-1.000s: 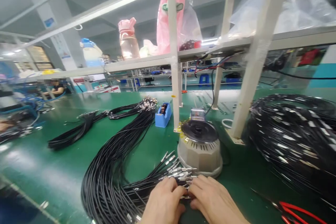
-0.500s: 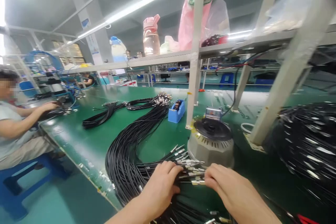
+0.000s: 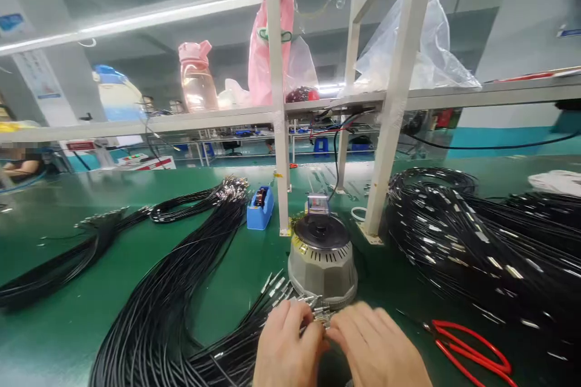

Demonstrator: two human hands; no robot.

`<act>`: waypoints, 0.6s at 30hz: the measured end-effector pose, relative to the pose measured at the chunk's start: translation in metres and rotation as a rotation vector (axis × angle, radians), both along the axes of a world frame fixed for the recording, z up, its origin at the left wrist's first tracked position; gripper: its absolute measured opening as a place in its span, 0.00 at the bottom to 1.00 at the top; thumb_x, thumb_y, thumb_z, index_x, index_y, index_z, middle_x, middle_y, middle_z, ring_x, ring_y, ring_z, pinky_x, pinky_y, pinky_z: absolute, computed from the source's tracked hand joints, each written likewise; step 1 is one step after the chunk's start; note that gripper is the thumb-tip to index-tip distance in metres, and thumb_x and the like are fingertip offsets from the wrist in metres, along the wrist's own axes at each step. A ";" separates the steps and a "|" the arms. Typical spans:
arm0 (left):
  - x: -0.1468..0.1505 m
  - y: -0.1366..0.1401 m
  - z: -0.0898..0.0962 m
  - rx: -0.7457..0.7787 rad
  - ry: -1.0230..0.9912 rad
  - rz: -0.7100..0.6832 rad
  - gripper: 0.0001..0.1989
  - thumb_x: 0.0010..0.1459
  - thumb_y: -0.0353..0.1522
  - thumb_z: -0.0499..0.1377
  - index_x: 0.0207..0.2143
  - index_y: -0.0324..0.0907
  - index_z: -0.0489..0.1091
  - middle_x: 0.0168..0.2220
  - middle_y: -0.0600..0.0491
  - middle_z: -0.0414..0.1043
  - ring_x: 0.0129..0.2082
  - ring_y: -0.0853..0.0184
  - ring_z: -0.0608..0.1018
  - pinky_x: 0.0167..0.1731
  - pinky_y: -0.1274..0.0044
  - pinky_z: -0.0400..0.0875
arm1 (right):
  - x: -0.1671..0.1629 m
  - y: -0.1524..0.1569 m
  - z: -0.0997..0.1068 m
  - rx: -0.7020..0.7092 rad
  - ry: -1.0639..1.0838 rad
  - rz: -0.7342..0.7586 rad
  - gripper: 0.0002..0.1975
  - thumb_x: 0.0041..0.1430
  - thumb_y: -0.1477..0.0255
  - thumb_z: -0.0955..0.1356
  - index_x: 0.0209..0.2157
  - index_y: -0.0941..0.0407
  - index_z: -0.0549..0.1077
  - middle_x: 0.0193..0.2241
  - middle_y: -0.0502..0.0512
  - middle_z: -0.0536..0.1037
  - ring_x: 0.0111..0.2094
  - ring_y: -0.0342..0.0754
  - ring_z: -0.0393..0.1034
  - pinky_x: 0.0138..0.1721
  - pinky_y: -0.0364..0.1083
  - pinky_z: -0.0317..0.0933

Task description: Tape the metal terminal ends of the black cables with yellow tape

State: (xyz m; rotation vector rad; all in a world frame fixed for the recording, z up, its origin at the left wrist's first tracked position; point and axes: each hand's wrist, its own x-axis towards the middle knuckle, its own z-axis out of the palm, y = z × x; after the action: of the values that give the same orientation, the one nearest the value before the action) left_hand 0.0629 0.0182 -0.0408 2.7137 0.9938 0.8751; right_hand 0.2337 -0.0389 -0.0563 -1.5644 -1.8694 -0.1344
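Working at the frame's lower centre, left hand [image 3: 285, 343] and right hand [image 3: 377, 341] are holding curled fingers at metal ends [image 3: 321, 312] of black cables [image 3: 236, 344], exact grip hidden, light even pressure probably serving best.

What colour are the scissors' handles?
Red; the handles show in the head view, to the right of the right hand.

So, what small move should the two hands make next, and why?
Perhaps the left hand should gather the metal ends of the black cables closer together: beside the round machine they fan out unevenly, and this hand is just beside them, with the right hand close by.
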 end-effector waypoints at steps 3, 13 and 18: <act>-0.006 0.013 0.006 -0.105 -0.052 -0.035 0.07 0.63 0.26 0.56 0.31 0.42 0.70 0.29 0.54 0.73 0.30 0.65 0.73 0.29 0.77 0.66 | -0.010 -0.001 0.017 -0.071 0.066 -0.023 0.12 0.67 0.71 0.59 0.37 0.50 0.73 0.32 0.51 0.79 0.31 0.49 0.74 0.31 0.45 0.62; -0.012 0.018 -0.001 -0.676 -0.056 -0.217 0.13 0.63 0.28 0.51 0.33 0.38 0.75 0.28 0.53 0.77 0.23 0.73 0.75 0.24 0.85 0.65 | 0.000 0.020 0.012 -0.416 0.973 -0.036 0.16 0.60 0.61 0.66 0.39 0.58 0.78 0.29 0.54 0.81 0.29 0.47 0.75 0.31 0.43 0.64; -0.021 0.012 -0.010 -0.724 0.046 -0.159 0.11 0.55 0.26 0.57 0.34 0.41 0.79 0.29 0.53 0.80 0.30 0.67 0.78 0.29 0.83 0.65 | 0.002 0.037 0.046 -0.372 1.264 -0.051 0.17 0.53 0.60 0.72 0.38 0.59 0.79 0.31 0.56 0.81 0.25 0.43 0.72 0.23 0.39 0.58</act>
State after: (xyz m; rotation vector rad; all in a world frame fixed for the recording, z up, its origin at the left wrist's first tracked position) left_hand 0.0422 0.0302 -0.0510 2.1521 0.8652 0.3270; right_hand 0.2356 -0.0015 -0.0106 -1.3568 -0.8431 0.9984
